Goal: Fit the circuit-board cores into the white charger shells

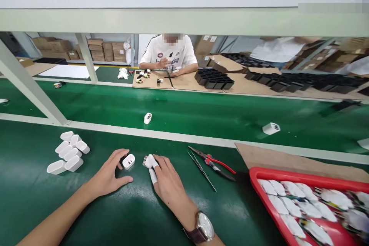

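Observation:
My left hand [111, 173] rests on the green mat with fingers curled around a small white charger body [128, 161], touching it with the fingertips. My right hand [167, 180], with white finger cots on two fingers and a wristwatch on the wrist, pinches a small white plug part [147, 160] just right of the charger. The two pieces lie a few centimetres apart.
A cluster of white charger shells [69, 153] lies to the left. Red-handled pliers [215, 162] and tweezers [201, 170] lie to the right. A red tray [255, 177] of bagged parts sits at lower right on cardboard. Two chargers [148, 118] ride the conveyor. A person works opposite.

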`<state>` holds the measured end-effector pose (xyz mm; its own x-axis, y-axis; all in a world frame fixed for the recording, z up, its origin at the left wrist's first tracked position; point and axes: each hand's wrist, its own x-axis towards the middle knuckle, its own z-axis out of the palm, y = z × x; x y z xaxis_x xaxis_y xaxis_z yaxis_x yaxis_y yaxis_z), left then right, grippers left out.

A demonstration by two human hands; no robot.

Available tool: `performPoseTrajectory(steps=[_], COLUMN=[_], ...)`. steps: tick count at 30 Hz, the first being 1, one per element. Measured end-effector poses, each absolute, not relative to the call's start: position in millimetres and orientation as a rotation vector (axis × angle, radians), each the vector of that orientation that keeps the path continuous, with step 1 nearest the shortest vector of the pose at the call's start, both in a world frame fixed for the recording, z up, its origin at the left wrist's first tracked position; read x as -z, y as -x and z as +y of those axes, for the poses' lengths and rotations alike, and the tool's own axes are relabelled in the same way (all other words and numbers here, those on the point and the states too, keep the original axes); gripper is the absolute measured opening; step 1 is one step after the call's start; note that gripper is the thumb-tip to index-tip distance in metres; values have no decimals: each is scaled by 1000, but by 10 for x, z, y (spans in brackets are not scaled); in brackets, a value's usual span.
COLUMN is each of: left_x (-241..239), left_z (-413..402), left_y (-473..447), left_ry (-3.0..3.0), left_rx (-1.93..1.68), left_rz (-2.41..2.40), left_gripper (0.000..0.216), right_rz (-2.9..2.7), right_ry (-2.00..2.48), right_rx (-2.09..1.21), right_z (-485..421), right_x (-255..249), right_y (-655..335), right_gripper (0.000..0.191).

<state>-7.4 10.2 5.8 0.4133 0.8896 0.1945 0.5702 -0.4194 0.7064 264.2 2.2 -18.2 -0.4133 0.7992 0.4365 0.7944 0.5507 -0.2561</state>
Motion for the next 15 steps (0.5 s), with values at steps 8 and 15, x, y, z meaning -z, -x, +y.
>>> performPoseTrajectory(steps=[8,15], left_x=[-62,-54], left_z=[177,110], left_y=[74,34], left_ry=[-1860,-1982], left_rx=[-586,-632], left_rz=[1168,1169], left_gripper=[64,78], right_rz=[-2124,-2191], right_ry=[1239,1226], right_rx=[62,-72], right_z=[83,53], right_x=[165,129], right_y=[-2606,-2593], right_gripper=[45,32])
